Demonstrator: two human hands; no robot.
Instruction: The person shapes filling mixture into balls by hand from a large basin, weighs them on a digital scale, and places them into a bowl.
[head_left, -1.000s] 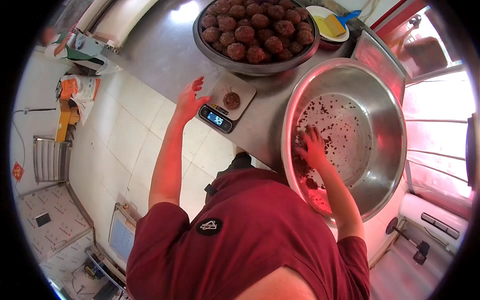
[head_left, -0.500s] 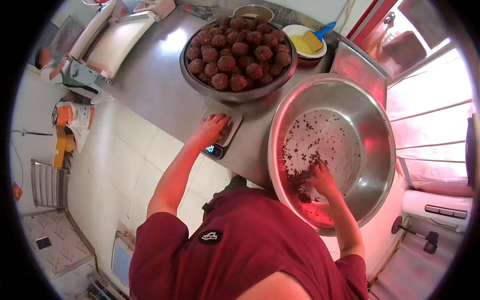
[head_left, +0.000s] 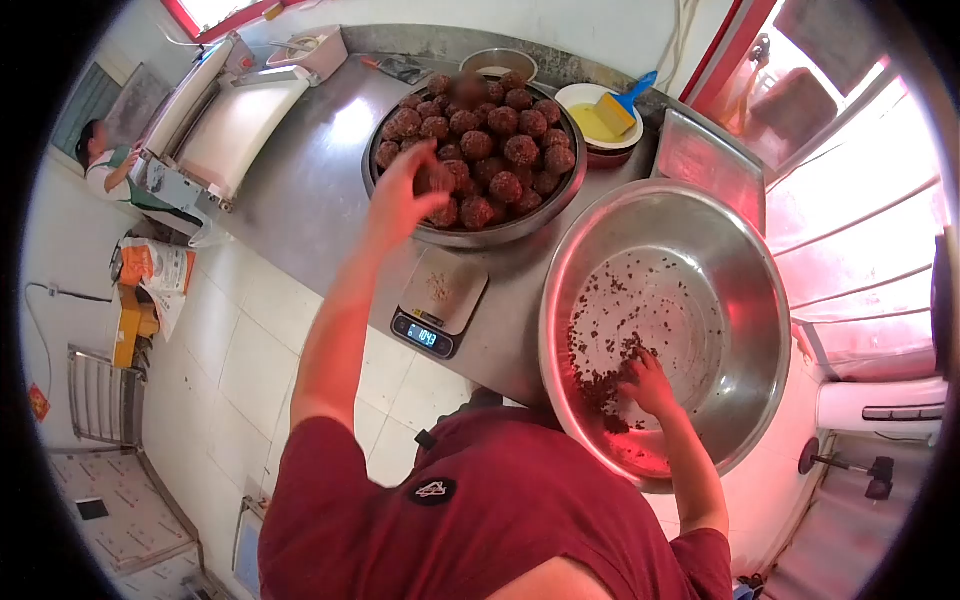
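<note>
My left hand (head_left: pixel 400 200) is over the near left edge of a round bowl (head_left: pixel 480 238) heaped with dark red meatballs (head_left: pixel 476 145). Its thumb and fingers are apart, with a meatball showing between them. A blurred meatball (head_left: pixel 468 90) is at the far side of the heap. Below that hand is a small scale (head_left: pixel 445 290), its plate bearing only crumbs and its display lit. On the right, my right hand (head_left: pixel 652 386) is inside a large steel basin (head_left: pixel 745 290), its fingers spread a little at a patch of dark meat crumbs (head_left: pixel 603 395).
A white dish (head_left: pixel 585 98) with yellow liquid and a blue-handled brush (head_left: pixel 620 108) stands behind the basin, beside a metal tray (head_left: pixel 710 165). At the back left are a pink container (head_left: pixel 312 52) and a machine (head_left: pixel 225 130). Another person (head_left: pixel 110 172) stands at the far left.
My left hand came down over the meatball on the scale, then moved up to the bowl; the scale plate no longer bears a meatball. My right hand stays low in the basin. The view has shifted.
</note>
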